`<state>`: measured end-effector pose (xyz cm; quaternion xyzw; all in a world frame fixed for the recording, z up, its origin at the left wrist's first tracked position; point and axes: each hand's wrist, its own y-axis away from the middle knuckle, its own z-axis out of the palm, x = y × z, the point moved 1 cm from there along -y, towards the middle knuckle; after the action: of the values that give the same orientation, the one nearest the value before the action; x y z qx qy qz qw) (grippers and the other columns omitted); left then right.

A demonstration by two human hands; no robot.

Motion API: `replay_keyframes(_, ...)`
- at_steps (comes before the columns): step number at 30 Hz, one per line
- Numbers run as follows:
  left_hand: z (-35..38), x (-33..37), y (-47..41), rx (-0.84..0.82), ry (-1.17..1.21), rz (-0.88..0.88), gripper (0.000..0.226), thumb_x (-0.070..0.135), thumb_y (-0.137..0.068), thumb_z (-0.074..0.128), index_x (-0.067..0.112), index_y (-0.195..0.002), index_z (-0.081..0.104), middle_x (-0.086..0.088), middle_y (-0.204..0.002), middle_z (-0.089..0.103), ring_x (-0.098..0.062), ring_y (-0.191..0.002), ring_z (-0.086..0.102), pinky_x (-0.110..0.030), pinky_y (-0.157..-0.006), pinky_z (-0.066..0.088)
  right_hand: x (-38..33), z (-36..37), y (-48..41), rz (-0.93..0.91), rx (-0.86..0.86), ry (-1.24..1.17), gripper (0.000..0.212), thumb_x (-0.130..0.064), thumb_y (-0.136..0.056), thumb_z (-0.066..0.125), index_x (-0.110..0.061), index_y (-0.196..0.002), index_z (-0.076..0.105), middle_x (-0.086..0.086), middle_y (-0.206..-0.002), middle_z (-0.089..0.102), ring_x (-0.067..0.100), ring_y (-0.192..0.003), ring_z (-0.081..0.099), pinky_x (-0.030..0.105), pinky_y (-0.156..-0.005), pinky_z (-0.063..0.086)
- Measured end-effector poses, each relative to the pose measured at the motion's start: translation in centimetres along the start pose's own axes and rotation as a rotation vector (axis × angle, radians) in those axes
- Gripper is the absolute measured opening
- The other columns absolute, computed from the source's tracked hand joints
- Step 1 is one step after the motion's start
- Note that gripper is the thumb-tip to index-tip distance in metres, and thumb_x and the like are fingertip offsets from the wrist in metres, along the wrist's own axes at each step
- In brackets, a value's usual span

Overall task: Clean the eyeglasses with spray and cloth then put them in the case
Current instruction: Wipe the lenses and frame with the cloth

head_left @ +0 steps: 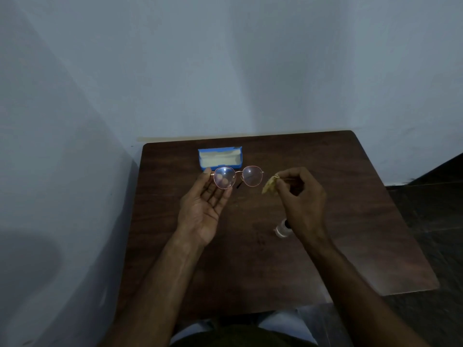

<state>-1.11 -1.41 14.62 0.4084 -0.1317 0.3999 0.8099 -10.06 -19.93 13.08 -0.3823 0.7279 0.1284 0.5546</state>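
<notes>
Seated at a dark wooden table (pixel 363 234), far edge against a pale wall (pixel 250 71), left edge close to a second wall, right edge open to the floor. Broad bare tabletop on the right and along the near side.

Near the far edge, a blue case (pixel 220 158), lid open, pale lining showing, just behind the eyeglasses (pixel 253 176). Below the right wrist, a small clear spray bottle (pixel 282 230), partly hidden by the arm; upright or tipped, cannot tell.

With the left hand (pixel 204 206), palm up and fingers nearly straight, pinches the eyeglasses at the hinge nearer that hand, fingertips visible through the lens, lenses facing the camera. With the right hand (pixel 302 194), fingers curled, pinches a crumpled yellow cloth (pixel 269 185) just beside the other lens.
</notes>
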Motion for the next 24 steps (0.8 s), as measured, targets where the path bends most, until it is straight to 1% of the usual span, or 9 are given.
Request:
replay_keyframes(3,-0.7,0.0,-0.2,0.006,0.01,-0.009,0.017,0.022,-0.1,0.068,0.009,-0.108,0.075,-0.011,-0.099,0.082,-0.018,-0.086,0.081,-0.029,-0.073,0.067,2.1,-2.4,1.0,0.092,0.052,-0.054,0.014,-0.003,-0.09,0.074,-0.015,-0.097,0.071,-0.007,-0.087,0.074,0.011,-0.083,0.072,0.026,-0.076,0.06)
replay_keyframes(4,-0.9,0.0,-0.3,0.002,0.016,-0.015,0.017,0.022,-0.1,0.068,0.009,-0.107,0.075,-0.012,-0.101,0.082,-0.018,-0.087,0.081,-0.029,-0.073,0.066,3.1,-3.4,1.3,0.126,0.079,-0.05,0.012,-0.004,-0.091,0.073,-0.014,-0.098,0.071,-0.006,-0.088,0.073,0.012,-0.084,0.072,0.027,-0.077,0.061)
replay_keyframes(7,-1.5,-0.3,-0.6,-0.007,0.015,-0.034,0.016,0.023,-0.099,0.068,0.01,-0.106,0.075,-0.012,-0.106,0.079,-0.019,-0.09,0.081,-0.03,-0.074,0.066,7.6,-6.0,2.3,0.286,0.154,0.017,0.012,-0.011,-0.093,0.073,-0.016,-0.103,0.071,-0.003,-0.096,0.073,0.015,-0.092,0.071,0.042,-0.085,0.062)
replay_keyframes(9,-1.5,-0.5,-0.8,-0.008,0.006,-0.042,0.015,0.023,-0.099,0.069,0.01,-0.105,0.075,-0.011,-0.105,0.079,-0.019,-0.091,0.08,-0.03,-0.074,0.066,11.0,-7.0,3.0,0.391,0.184,0.07,0.013,-0.013,-0.092,0.075,-0.017,-0.103,0.07,-0.001,-0.096,0.073,0.017,-0.093,0.071,0.047,-0.086,0.062)
replay_keyframes(11,-1.4,-0.9,-0.8,-0.01,-0.022,-0.048,0.017,0.024,-0.098,0.069,0.011,-0.106,0.075,-0.01,-0.105,0.079,-0.017,-0.091,0.08,-0.03,-0.076,0.066,14.1,-7.4,3.6,0.468,0.172,0.122,0.013,-0.013,-0.09,0.077,-0.018,-0.1,0.069,0.0,-0.094,0.072,0.021,-0.093,0.071,0.049,-0.086,0.061)
replay_keyframes(12,-1.4,-1.2,-0.8,-0.014,-0.039,-0.052,0.017,0.025,-0.098,0.069,0.011,-0.105,0.075,-0.009,-0.101,0.079,-0.016,-0.088,0.08,-0.029,-0.077,0.066,15.4,-7.4,3.9,0.498,0.153,0.149,0.012,-0.013,-0.09,0.077,-0.017,-0.099,0.069,0.001,-0.093,0.072,0.023,-0.093,0.071,0.048,-0.085,0.06)
replay_keyframes(15,-1.2,-1.8,-0.7,-0.027,-0.074,-0.074,0.017,0.026,-0.097,0.069,0.011,-0.102,0.074,-0.006,-0.094,0.078,-0.013,-0.083,0.078,-0.029,-0.081,0.066,18.6,-7.1,4.2,0.543,0.092,0.276,0.009,-0.016,-0.091,0.074,-0.013,-0.099,0.071,0.003,-0.092,0.071,0.028,-0.092,0.07,0.04,-0.08,0.056)
replay_keyframes(19,-1.0,-2.4,-0.7,-0.016,-0.087,-0.099,0.019,0.025,-0.097,0.069,0.01,-0.107,0.074,-0.009,-0.099,0.081,-0.014,-0.084,0.08,-0.029,-0.076,0.066,20.9,-6.7,4.2,0.522,0.008,0.419,0.009,-0.016,-0.091,0.072,-0.01,-0.097,0.068,0.006,-0.091,0.068,0.03,-0.087,0.066,0.04,-0.074,0.053)
replay_keyframes(24,-0.9,-2.7,-0.1,-0.011,-0.098,-0.107,0.017,0.025,-0.098,0.069,0.011,-0.103,0.074,-0.007,-0.094,0.08,-0.014,-0.085,0.078,-0.029,-0.073,0.065,22.8,-6.7,4.6,0.521,-0.05,0.515,0.008,-0.021,-0.091,0.071,-0.015,-0.094,0.067,0.009,-0.091,0.071,0.03,-0.084,0.067,0.041,-0.071,0.053)
